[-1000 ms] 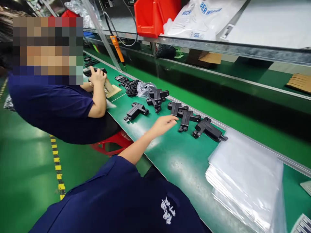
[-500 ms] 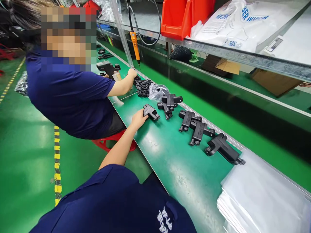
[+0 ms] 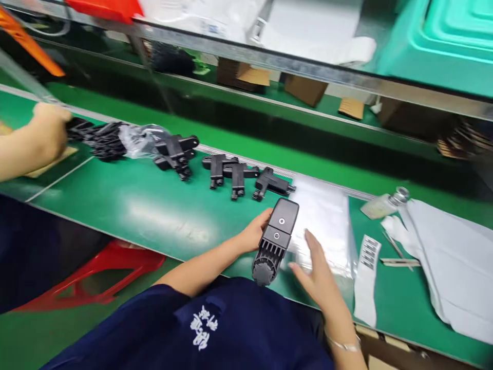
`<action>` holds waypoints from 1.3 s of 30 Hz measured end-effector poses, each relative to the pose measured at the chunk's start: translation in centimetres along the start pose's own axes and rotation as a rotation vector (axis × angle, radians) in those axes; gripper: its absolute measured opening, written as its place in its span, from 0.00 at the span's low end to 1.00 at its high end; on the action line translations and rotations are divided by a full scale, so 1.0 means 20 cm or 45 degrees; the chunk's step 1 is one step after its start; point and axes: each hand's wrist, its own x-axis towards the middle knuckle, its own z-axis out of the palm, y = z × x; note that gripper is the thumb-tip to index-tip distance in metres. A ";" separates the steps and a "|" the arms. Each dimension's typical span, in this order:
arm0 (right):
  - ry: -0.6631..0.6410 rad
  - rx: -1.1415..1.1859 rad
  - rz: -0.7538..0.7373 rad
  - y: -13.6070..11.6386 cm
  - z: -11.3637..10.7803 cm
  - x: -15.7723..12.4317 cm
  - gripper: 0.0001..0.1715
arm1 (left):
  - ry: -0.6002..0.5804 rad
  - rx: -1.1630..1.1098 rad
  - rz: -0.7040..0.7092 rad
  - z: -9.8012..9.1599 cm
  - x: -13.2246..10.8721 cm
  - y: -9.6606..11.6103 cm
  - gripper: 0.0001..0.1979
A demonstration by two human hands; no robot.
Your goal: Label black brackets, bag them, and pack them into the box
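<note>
My left hand (image 3: 253,233) is closed around a black plastic housing (image 3: 284,211) with two screws and a ribbed, rounded end, held up above the bench front. Its fingers are partly hidden behind the housing. Just to the right, my right hand (image 3: 319,275) is open with thumb and fingers apart, holding nothing. It hovers over a stack of clear plastic bags (image 3: 321,203). Beyond the housing, similar black T-shaped parts (image 3: 238,177) lie along the back of the green bench, one (image 3: 272,181) touching the bags' corner.
At right are a label strip (image 3: 367,288), a glass bottle (image 3: 385,204), tweezers (image 3: 396,262) and white cloth (image 3: 458,272). A co-worker's hand (image 3: 50,128) is at far left, beside black parts (image 3: 108,139). A shelf edge (image 3: 239,54) crosses above; a red stool (image 3: 111,267) stands below.
The view has swung right. My left hand has lifted the housing off the bench and brought it toward the bags. My right hand has come into view.
</note>
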 end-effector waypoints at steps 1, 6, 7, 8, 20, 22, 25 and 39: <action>0.013 -0.004 -0.005 0.00 0.00 -0.02 0.34 | -0.091 0.014 0.004 0.06 0.01 0.01 0.29; 0.315 -0.105 -0.131 0.03 -0.04 -0.07 0.27 | -0.564 0.167 0.052 0.12 0.06 0.11 0.36; 0.375 -0.167 -0.145 0.04 -0.07 -0.08 0.27 | -0.610 0.134 0.022 0.11 0.08 0.12 0.36; 0.419 -0.236 -0.155 0.04 -0.10 -0.09 0.28 | -0.625 0.070 -0.027 0.10 0.09 0.13 0.36; 0.357 0.145 0.601 0.19 -0.23 -0.22 0.28 | -0.138 0.365 0.004 0.19 0.03 -0.03 0.41; 0.179 0.552 0.767 0.22 -0.22 -0.23 0.30 | -0.147 0.406 0.042 0.16 0.01 -0.03 0.42; 0.237 0.698 0.717 0.20 -0.20 -0.21 0.23 | -0.098 0.344 -0.005 0.14 0.01 -0.03 0.40; 0.297 0.590 0.397 0.17 -0.13 -0.14 0.24 | -0.128 0.154 0.037 0.02 -0.07 0.00 0.42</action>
